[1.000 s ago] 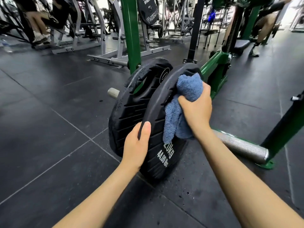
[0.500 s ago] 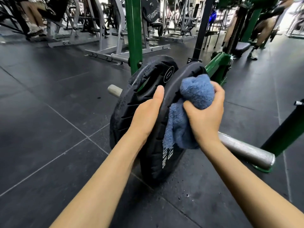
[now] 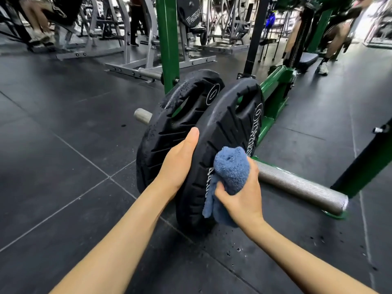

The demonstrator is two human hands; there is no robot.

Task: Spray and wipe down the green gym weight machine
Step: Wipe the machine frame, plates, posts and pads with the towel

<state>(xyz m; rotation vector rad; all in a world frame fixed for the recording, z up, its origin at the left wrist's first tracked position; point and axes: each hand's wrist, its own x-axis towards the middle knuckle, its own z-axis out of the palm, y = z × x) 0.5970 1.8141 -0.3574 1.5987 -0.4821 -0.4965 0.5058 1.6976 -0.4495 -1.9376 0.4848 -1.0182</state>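
**Wiping the near weight plate on the green machine**

Seen from above and behind two bare forearms. Left hand (image 3: 180, 160) wrapped over the rim of the near plate (image 3: 224, 132), thumb lying up along the edge, fingers curled out of sight into the gap before the far plate (image 3: 169, 128). Right hand (image 3: 239, 194) bunched round a blue cloth (image 3: 230, 172), pressing it to the near plate's face, low and right of centre, over the white lettering. Both plates upright on a steel sleeve (image 3: 297, 187) of the green frame (image 3: 275, 92), just above the black rubber floor (image 3: 63, 166). Droplets beading the far plate and spotting the floor beneath.

Risks, as judgement: fingers pinched in the narrow gap if a hard wipe slides the near plate along the sleeve; a wet rim slipping from the steadying grip; damp floor underfoot.

Room: open floor left and near; bare sleeve and a green upright (image 3: 364, 166) close on the right; other machines and people well back.
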